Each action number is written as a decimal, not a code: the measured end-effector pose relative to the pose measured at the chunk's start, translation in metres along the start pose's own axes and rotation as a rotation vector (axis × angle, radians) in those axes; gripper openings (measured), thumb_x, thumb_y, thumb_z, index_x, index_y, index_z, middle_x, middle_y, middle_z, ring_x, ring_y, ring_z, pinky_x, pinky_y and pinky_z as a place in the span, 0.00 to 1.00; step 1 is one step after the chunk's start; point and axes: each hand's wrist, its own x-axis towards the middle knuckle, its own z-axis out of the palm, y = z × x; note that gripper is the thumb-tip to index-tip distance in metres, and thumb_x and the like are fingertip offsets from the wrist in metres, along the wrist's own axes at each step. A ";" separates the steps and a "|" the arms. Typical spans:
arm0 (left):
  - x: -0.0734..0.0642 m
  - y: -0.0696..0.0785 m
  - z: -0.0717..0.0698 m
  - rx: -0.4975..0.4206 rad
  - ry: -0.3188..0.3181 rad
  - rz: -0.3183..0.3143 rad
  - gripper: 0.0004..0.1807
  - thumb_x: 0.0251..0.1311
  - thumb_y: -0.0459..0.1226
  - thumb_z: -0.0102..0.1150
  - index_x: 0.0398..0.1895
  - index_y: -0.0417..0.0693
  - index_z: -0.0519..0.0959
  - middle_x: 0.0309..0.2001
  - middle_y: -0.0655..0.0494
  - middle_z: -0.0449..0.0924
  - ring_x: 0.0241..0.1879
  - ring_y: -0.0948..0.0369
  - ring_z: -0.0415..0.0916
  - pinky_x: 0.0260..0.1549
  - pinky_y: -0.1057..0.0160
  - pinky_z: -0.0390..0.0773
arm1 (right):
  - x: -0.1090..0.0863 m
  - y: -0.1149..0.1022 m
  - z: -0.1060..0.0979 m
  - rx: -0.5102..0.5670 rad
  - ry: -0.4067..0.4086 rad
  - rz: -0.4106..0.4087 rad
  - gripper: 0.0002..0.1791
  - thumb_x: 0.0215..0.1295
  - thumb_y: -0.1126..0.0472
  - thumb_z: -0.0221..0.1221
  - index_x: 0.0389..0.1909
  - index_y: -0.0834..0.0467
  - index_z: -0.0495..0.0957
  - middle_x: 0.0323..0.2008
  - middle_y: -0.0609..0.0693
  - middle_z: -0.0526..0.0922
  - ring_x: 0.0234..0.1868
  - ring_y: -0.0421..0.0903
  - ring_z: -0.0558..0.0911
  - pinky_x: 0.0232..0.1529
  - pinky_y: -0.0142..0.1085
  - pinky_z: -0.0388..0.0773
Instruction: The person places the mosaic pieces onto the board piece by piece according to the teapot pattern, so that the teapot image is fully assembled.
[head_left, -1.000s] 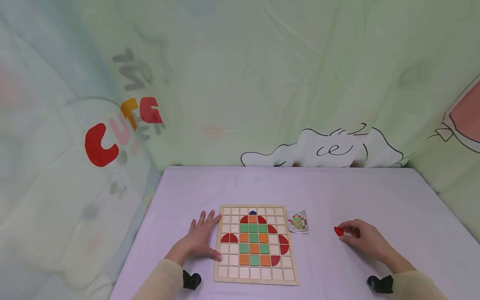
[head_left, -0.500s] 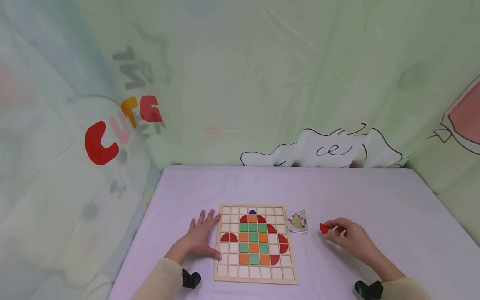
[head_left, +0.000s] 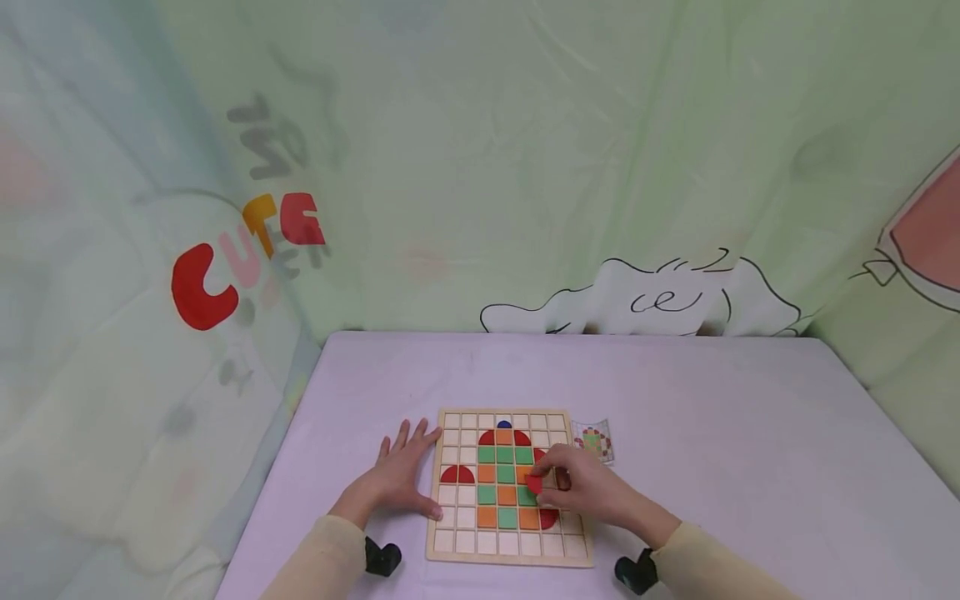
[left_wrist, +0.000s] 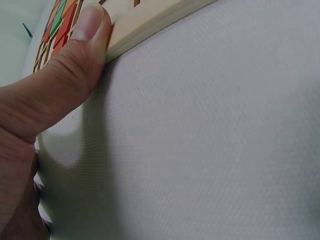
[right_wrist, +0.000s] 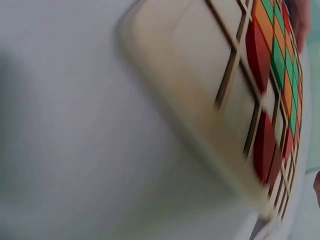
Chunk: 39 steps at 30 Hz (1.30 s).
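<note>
A square wooden grid board (head_left: 510, 561) lies on the table, with orange, green and red tiles and one blue tile (head_left: 504, 425) in its cells. My left hand (head_left: 401, 479) is spread along the board's left edge, its fingertips and thumb touching the frame; in the left wrist view the thumb (left_wrist: 67, 75) presses on the rim. Over the right part of the board, my right hand (head_left: 588, 487) pinches a red quarter-circle tile (head_left: 534, 484) between thumb and fingers. That hand hides some red tiles on the right side. Two red tiles (head_left: 457, 474) form a half circle at left.
A small printed picture card (head_left: 597, 440) with a similar coloured pattern lies at the board's upper right, partly behind the right hand. A pale lilac cloth (head_left: 712, 400) covers the table. Behind it hangs a printed fabric backdrop (head_left: 450, 167).
My right hand has moved left from the open table to over the board, carrying the red quarter-circle tile. The left hand has stayed at the board's left edge.
</note>
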 end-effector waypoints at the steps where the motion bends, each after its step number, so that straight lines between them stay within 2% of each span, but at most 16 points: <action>1: 0.000 0.000 0.001 0.000 0.000 -0.001 0.68 0.34 0.53 0.86 0.81 0.50 0.56 0.83 0.42 0.46 0.83 0.39 0.34 0.78 0.32 0.38 | 0.005 -0.003 0.004 -0.010 -0.021 -0.013 0.12 0.61 0.57 0.72 0.45 0.55 0.86 0.38 0.45 0.83 0.34 0.39 0.73 0.30 0.27 0.71; 5: 0.001 0.000 0.001 -0.002 -0.001 -0.006 0.68 0.34 0.53 0.86 0.81 0.50 0.56 0.83 0.43 0.46 0.83 0.39 0.33 0.78 0.32 0.38 | 0.023 -0.018 0.018 -0.067 -0.081 -0.049 0.11 0.61 0.57 0.72 0.44 0.54 0.86 0.42 0.44 0.86 0.41 0.42 0.79 0.41 0.31 0.81; 8: 0.002 0.000 0.001 0.001 -0.001 -0.007 0.68 0.35 0.53 0.86 0.81 0.50 0.56 0.83 0.43 0.46 0.83 0.39 0.33 0.78 0.32 0.37 | 0.033 -0.028 0.026 -0.096 -0.110 -0.065 0.11 0.61 0.57 0.72 0.44 0.54 0.87 0.42 0.42 0.87 0.44 0.41 0.81 0.48 0.35 0.83; 14: 0.002 -0.003 0.002 0.014 -0.003 -0.009 0.67 0.35 0.54 0.85 0.81 0.51 0.56 0.83 0.43 0.46 0.83 0.39 0.34 0.78 0.31 0.38 | 0.048 -0.041 0.042 -0.143 -0.139 -0.060 0.11 0.60 0.56 0.73 0.43 0.53 0.87 0.38 0.41 0.85 0.38 0.37 0.77 0.43 0.30 0.81; 23: 0.003 -0.004 0.003 0.005 -0.007 -0.007 0.67 0.35 0.54 0.85 0.81 0.52 0.56 0.83 0.43 0.46 0.83 0.39 0.33 0.78 0.31 0.38 | 0.058 -0.054 0.056 -0.260 -0.164 -0.010 0.15 0.60 0.54 0.73 0.46 0.53 0.88 0.41 0.42 0.87 0.40 0.37 0.80 0.48 0.33 0.84; 39: 0.003 -0.004 0.004 0.000 0.004 -0.002 0.67 0.34 0.54 0.85 0.81 0.51 0.57 0.83 0.43 0.46 0.83 0.39 0.34 0.78 0.31 0.38 | 0.060 -0.059 0.068 -0.408 -0.108 -0.013 0.14 0.56 0.51 0.75 0.41 0.53 0.89 0.34 0.42 0.86 0.34 0.37 0.77 0.43 0.30 0.83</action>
